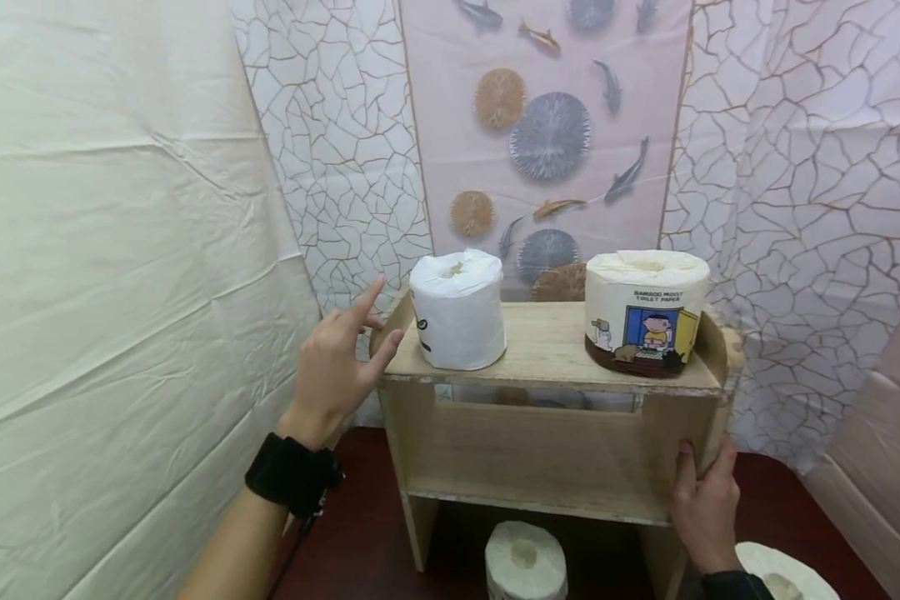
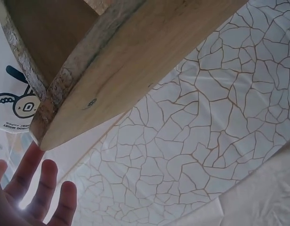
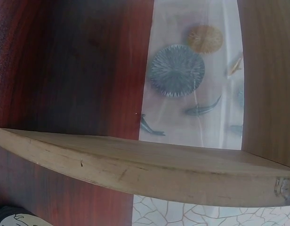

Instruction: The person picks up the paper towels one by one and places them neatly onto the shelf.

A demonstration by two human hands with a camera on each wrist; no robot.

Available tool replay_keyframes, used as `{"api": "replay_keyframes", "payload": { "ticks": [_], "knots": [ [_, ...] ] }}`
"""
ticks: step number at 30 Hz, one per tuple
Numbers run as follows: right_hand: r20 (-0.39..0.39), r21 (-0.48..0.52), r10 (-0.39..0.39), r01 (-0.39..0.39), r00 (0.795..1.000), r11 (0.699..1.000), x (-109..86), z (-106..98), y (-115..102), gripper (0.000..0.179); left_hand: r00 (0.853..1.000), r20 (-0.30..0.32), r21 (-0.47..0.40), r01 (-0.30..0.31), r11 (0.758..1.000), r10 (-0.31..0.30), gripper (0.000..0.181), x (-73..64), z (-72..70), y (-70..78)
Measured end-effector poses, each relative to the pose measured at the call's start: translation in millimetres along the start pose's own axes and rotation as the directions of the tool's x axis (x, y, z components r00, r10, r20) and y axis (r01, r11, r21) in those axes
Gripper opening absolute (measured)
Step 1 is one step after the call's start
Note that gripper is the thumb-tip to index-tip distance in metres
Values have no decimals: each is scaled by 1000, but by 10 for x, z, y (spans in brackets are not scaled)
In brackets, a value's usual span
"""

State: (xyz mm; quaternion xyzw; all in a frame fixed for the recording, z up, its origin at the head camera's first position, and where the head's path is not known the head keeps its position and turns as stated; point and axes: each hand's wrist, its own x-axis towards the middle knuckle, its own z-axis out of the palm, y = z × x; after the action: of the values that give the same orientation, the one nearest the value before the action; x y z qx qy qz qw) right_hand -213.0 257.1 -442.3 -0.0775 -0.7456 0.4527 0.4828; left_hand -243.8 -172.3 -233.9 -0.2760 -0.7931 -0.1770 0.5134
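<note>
A small wooden shelf [image 1: 547, 450] stands on a dark red table. Beside its upper left corner is my left hand [image 1: 341, 354], with index finger and thumb extended. In the left wrist view, the fingers [image 2: 45, 188] are spread just below the shelf's side panel [image 2: 102, 101]; one fingertip meets or passes behind its corner. My right hand [image 1: 708, 504] grips the shelf's right side panel, thumb on the inner side. The right wrist view shows that panel [image 3: 149, 174], but no hand. On top sit a white-wrapped toilet roll [image 1: 465, 325] and a cartoon-printed toilet roll [image 1: 645, 317].
Another toilet roll [image 1: 525, 567] stands low at the shelf's front, and one more [image 1: 791, 575] is beside the right wrist. The dark red tabletop [image 1: 367, 517] extends around the shelf. A patterned cloth [image 1: 330, 125] hangs behind; a cream cloth [image 1: 120, 292] hangs at left.
</note>
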Motion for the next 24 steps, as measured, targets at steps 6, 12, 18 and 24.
{"api": "replay_keyframes", "payload": {
  "ticks": [6,12,18,24],
  "knots": [
    [0,9,5,-5,1000,1000,7,-4,-26,51,998,47,18,29,999,-30,67,94,-6,20],
    [-9,12,-12,13,1000,1000,-2,-7,-39,52,996,77,28,46,999,-48,66,128,-39,27],
    [-16,11,1,0,1000,1000,-10,-10,-37,54,997,80,57,19,998,-24,64,172,-48,31],
    [-33,17,-21,21,999,1000,-14,5,-8,51,995,93,70,21,997,-27,65,204,-44,40]
  ]
}}
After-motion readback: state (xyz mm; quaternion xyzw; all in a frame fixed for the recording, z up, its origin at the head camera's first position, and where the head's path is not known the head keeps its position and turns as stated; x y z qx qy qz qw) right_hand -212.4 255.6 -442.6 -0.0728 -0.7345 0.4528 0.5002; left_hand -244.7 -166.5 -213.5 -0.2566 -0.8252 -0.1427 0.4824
